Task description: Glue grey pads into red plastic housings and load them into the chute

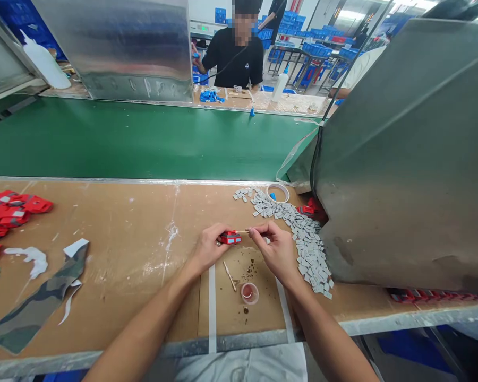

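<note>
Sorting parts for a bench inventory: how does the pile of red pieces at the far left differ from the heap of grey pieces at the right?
The red pieces are bright red, some with pale labels; the grey pieces are plain grey. The red ones look larger each and fewer; the grey ones are small, flat and far more numerous. The red pile is compact at the table's left edge; the grey heap strings out in a long band beside the right hand. Both lie loose on the brown tabletop.

We count two hands (207, 249) (276, 249) at our bench, one red part (229, 238) between them, two thin sticks (230, 276) (242, 232), one small cup (249, 293), one tape ring (278, 192) and two white bottles (44, 62) (280, 85).
</note>
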